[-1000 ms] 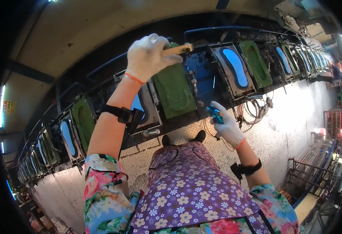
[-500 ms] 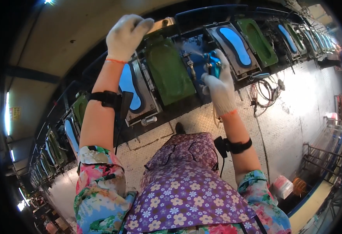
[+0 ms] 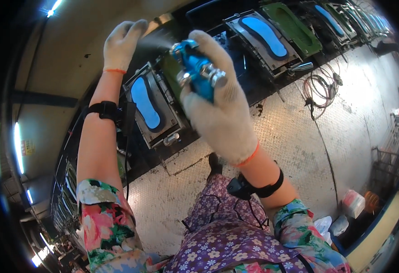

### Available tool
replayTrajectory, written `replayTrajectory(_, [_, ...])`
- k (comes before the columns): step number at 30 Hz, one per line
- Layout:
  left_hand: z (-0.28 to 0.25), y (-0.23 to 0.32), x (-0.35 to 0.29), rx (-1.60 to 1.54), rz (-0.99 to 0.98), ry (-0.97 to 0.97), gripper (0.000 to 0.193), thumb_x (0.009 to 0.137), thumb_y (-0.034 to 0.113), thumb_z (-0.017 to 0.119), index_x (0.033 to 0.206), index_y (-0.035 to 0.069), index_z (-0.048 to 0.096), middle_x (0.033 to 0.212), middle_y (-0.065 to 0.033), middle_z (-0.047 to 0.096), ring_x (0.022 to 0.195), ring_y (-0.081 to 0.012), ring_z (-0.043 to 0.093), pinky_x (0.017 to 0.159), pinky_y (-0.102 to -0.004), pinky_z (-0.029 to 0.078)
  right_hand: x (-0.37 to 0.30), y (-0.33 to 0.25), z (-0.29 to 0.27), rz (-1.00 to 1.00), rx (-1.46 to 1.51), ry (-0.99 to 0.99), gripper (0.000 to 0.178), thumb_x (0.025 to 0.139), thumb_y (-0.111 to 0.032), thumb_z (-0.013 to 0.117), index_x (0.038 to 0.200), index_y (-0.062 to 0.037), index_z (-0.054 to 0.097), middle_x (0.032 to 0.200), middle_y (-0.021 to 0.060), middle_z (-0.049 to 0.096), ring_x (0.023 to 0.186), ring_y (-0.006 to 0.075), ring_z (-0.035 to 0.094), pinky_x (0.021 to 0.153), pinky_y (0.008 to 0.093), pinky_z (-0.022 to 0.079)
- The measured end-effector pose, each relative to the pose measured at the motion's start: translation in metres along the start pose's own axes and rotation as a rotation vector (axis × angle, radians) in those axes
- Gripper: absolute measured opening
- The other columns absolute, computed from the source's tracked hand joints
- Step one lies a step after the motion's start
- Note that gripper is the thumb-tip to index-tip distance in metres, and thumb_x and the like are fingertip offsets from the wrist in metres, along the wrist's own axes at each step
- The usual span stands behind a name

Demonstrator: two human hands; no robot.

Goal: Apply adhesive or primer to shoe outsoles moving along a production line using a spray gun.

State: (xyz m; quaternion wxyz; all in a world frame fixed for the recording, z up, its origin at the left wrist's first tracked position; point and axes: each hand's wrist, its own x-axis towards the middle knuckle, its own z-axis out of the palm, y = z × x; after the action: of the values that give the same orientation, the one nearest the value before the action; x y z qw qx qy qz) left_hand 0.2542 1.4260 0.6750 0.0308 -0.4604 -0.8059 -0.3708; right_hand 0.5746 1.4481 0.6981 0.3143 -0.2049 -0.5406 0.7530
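My right hand, in a white knit glove, is wrapped round a blue spray gun with silver knobs. Pale mist leaves its nozzle toward the left, above a green mould half mostly hidden behind the gun and hand. My left hand, also gloved, is raised further left. Its fingers are curled beside the end of a tan metal bar; what they grip is hidden. Below it, a blue insole-shaped piece lies in an open metal mould frame with a silver handle at its near edge.
More moulds line the bench to the right, including one with a blue sole shape and a green half. A coiled cable lies on the patterned metal floor. Wire racks and wrapped bundles stand at right.
The spray gun in my right hand has come left and closer, now covering much of the green mould. My left hand appears further left, still beside the tan bar. The view has shifted.
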Motion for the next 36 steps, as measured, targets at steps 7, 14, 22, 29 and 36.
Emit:
replayTrajectory(7, [0.002, 0.011, 0.0, -0.02, -0.043, -0.033, 0.048, 0.095, 0.05, 0.075, 0.1, 0.003, 0.079, 0.088, -0.0069, 0.075, 0.084, -0.0151, 0.066, 0.082, -0.0308, 0.052, 0.005, 0.032, 0.055, -0.431, -0.487, 0.162, 0.072, 0.085, 0.003, 0.065, 0.153, -0.015, 0.046, 0.12, 0.0212, 0.061, 0.107, 0.0465, 0.066, 0.085, 0.0504, 0.057])
replayTrajectory(14, [0.008, 0.027, 0.001, -0.055, -0.052, -0.055, 0.047, 0.097, 0.049, 0.075, 0.1, 0.002, 0.079, 0.088, -0.0061, 0.075, 0.083, -0.0134, 0.066, 0.081, -0.0304, 0.052, 0.091, 0.134, 0.082, -0.37, -0.635, 0.396, 0.071, 0.089, -0.004, 0.065, 0.155, -0.0159, 0.041, 0.123, 0.0217, 0.061, 0.106, 0.0452, 0.067, 0.084, 0.0511, 0.057])
replayTrajectory(22, [0.022, 0.023, -0.052, -0.224, 0.02, -0.411, 0.034, 0.091, 0.023, 0.076, 0.115, 0.0, 0.078, 0.109, -0.0143, 0.079, 0.101, -0.021, 0.074, 0.095, -0.0345, 0.055, -0.003, 0.107, -0.015, 0.537, -0.206, 0.137, 0.076, 0.088, -0.007, 0.055, 0.162, -0.0192, 0.042, 0.126, 0.0202, 0.069, 0.086, 0.0302, 0.071, 0.078, 0.041, 0.058])
replayTrajectory(29, [0.15, -0.014, -0.254, 0.099, 0.219, -0.379, 0.041, 0.087, 0.036, 0.075, 0.111, 0.003, 0.078, 0.107, -0.0207, 0.075, 0.105, -0.0428, 0.07, 0.097, -0.0529, 0.055, -0.155, -0.026, -0.201, 0.728, -0.325, 0.408, 0.083, 0.087, -0.006, 0.067, 0.165, -0.0202, 0.04, 0.131, 0.0074, 0.065, 0.085, 0.0136, 0.065, 0.061, 0.0283, 0.058])
replayTrajectory(36, [0.258, 0.145, -0.126, 0.255, 0.372, -0.527, 0.046, 0.093, 0.05, 0.066, 0.09, 0.006, 0.076, 0.099, -0.0154, 0.07, 0.1, -0.0376, 0.066, 0.087, -0.0533, 0.053, -0.235, -0.073, -0.402, 0.421, 0.012, 0.94, 0.074, 0.082, 0.0, 0.06, 0.155, -0.0053, 0.047, 0.129, 0.0127, 0.066, 0.101, 0.0217, 0.072, 0.057, 0.0264, 0.059])
